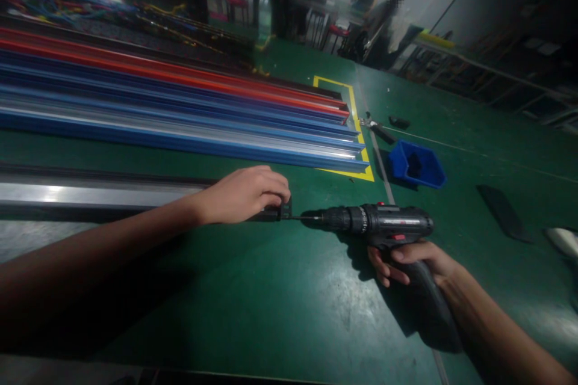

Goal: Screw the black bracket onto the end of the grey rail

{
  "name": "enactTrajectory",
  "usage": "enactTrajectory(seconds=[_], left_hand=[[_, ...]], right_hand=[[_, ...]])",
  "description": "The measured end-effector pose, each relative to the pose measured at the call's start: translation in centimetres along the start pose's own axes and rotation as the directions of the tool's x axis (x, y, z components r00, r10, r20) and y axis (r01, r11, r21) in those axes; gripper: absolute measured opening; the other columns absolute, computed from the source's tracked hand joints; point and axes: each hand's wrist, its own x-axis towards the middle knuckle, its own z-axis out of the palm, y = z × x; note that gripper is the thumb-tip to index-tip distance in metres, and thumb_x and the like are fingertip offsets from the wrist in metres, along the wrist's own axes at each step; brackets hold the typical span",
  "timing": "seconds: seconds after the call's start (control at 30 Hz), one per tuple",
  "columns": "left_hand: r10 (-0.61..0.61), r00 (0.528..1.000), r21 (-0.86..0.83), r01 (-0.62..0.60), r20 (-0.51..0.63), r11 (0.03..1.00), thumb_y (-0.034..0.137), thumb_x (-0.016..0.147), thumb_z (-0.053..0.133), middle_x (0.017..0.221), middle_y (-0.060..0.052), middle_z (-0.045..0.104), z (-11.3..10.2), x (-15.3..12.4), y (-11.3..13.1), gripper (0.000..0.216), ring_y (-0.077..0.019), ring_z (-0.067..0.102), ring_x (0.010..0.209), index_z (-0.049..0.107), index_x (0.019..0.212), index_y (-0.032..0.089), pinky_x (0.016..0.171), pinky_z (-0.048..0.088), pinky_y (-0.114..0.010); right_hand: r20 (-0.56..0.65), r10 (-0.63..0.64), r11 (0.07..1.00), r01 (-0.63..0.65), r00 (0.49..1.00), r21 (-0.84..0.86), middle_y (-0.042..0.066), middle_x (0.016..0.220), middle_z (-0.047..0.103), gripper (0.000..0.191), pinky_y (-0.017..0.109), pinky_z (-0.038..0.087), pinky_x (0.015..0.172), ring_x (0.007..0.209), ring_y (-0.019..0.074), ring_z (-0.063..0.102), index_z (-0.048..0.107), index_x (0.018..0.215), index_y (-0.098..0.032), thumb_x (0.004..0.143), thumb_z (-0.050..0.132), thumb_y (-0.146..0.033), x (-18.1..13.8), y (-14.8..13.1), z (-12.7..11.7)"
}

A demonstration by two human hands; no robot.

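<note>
Grey rail (90, 195): long metal profile lying flat on the green table (271, 307), running in from the left edge, its free end near mid-table. Beyond the rail, parallel to it and apart by a strip of bare green: stack of coloured profiles (180, 114), blue, silver and red, their ends stepped and stopping at a yellow tape outline (356, 132). On the near side of the rail, wide open table right to the front edge. Cordless drill (383, 225), black, held level just off the rail's end and in line with it, bit tip meeting the black end piece (282, 212) fitted there. Right hand (406, 261) wrapped tight around the drill's handle. Left hand (244, 192) pressed down over the rail's end, fingers curled closed on it just behind the end piece. Blue bin (416, 163) past the rail's end, beyond the drill, clear space around it. Dark flat strip (503, 212) farther out past the drill. Pliers (377, 128) beyond the bin, beside the tape outline's corner.
</note>
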Motion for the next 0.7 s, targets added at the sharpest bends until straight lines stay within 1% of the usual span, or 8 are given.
enactTrajectory(seconds=[0.23,0.43,0.7], left_hand=[[-0.001,1.000,-0.010,0.001,-0.009,1.000,0.023,0.102,0.055,0.115,0.005,0.073,0.03,0.15,0.01,0.018,-0.0170,0.058,0.102,0.072,0.097,0.026,0.093,0.040,-0.029],[0.010,1.000,-0.013,-0.010,-0.004,1.000,0.021,0.103,0.054,0.113,0.005,0.072,0.05,0.12,-0.03,0.019,-0.0162,0.058,0.100,0.072,0.097,0.025,0.093,0.039,-0.028],[0.012,1.000,-0.007,-0.012,0.002,1.000,0.023,0.103,0.054,0.114,0.005,0.072,0.05,0.09,-0.13,0.018,-0.0167,0.058,0.101,0.072,0.097,0.025,0.092,0.039,-0.029]], right_hand=[[-0.009,0.003,1.000,-0.003,1.000,0.008,0.009,0.084,0.070,0.023,0.030,0.061,0.077,0.055,0.0063,0.058,0.075,0.102,-0.003,0.089,0.067,-0.021,-0.11,-0.02,0.05],[-0.010,-0.013,1.000,0.013,1.000,0.012,0.009,0.082,0.070,0.025,0.031,0.062,0.075,0.053,0.0066,0.057,0.075,0.103,-0.003,0.088,0.068,-0.021,-0.16,0.28,-0.36],[-0.028,-0.016,1.000,0.016,0.999,0.020,0.009,0.081,0.070,0.023,0.032,0.062,0.074,0.051,0.0059,0.057,0.076,0.103,-0.004,0.088,0.068,-0.020,-0.06,0.20,-0.08]])
